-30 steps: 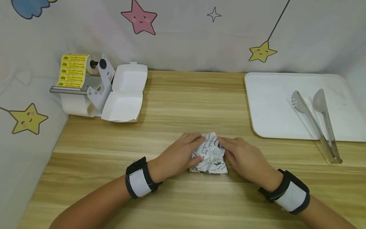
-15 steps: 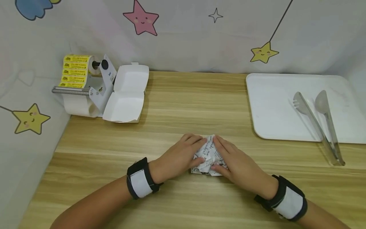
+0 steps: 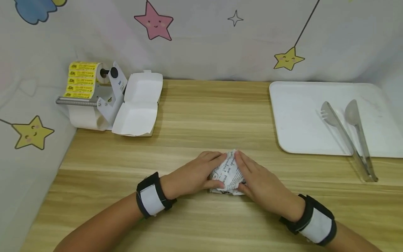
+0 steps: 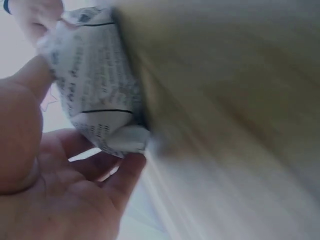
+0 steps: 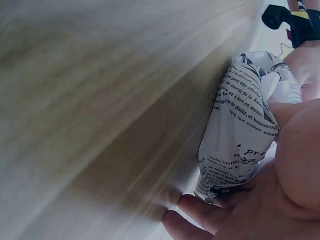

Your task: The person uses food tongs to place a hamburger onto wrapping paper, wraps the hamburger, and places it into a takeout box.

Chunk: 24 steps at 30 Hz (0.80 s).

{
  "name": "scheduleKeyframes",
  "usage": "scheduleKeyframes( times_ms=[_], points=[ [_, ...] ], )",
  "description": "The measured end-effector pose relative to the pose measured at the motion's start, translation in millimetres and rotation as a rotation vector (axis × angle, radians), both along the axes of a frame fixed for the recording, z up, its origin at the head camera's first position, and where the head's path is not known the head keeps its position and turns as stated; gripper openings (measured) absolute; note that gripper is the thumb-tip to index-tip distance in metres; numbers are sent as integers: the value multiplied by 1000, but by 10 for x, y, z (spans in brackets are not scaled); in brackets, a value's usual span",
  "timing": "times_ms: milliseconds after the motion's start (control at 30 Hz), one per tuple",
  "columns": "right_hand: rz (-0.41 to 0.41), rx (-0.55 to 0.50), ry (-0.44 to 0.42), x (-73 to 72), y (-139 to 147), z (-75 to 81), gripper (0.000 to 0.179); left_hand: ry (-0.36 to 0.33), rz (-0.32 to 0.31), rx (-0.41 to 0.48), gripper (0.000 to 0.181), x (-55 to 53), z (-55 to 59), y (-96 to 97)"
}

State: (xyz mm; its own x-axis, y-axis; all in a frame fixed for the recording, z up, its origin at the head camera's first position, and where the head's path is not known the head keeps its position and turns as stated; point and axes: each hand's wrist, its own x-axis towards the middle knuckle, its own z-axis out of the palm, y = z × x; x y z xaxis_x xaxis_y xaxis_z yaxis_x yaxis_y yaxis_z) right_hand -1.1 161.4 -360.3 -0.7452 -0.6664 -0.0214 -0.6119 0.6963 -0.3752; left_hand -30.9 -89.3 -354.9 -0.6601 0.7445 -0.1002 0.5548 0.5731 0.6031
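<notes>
A small packet wrapped in white paper with black print sits on the wooden table, near the middle. What is inside the paper cannot be seen. My left hand holds its left side, thumb over the top and fingers round the far side. From the right, my right hand grips the packet, its thumb at the near right part and its fingertips at the far edge. In the right wrist view the printed paper lies between thumb and fingers, and some fingertips reach the tabletop.
At the back left stands a label dispenser with a yellow label roll. Beside it lies an open white carton. On the right, metal tongs rest on a white tray, their joined end over its front edge.
My right hand has moved left and closed in over the packet's right side, with its thumb now on the paper. The top paper fold has shifted. My left hand stays nearly in place.
</notes>
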Motion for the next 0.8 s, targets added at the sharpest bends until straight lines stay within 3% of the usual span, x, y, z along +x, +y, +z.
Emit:
scheduleKeyframes(
  times_ms=[233,433,667,800],
  points=[
    [7,-46,-126,-36,26,76,88,-33,39,-20,77,15,19,39],
    [11,-62,-40,-32,-6,49,80,-3,48,-35,74,25,21,63],
    [25,-42,-64,3,13,28,78,-14,40,-11,74,24,-9,52],
    [-12,-20,-33,27,-6,-20,72,-5,28,4,76,32,-25,39]
  ],
)
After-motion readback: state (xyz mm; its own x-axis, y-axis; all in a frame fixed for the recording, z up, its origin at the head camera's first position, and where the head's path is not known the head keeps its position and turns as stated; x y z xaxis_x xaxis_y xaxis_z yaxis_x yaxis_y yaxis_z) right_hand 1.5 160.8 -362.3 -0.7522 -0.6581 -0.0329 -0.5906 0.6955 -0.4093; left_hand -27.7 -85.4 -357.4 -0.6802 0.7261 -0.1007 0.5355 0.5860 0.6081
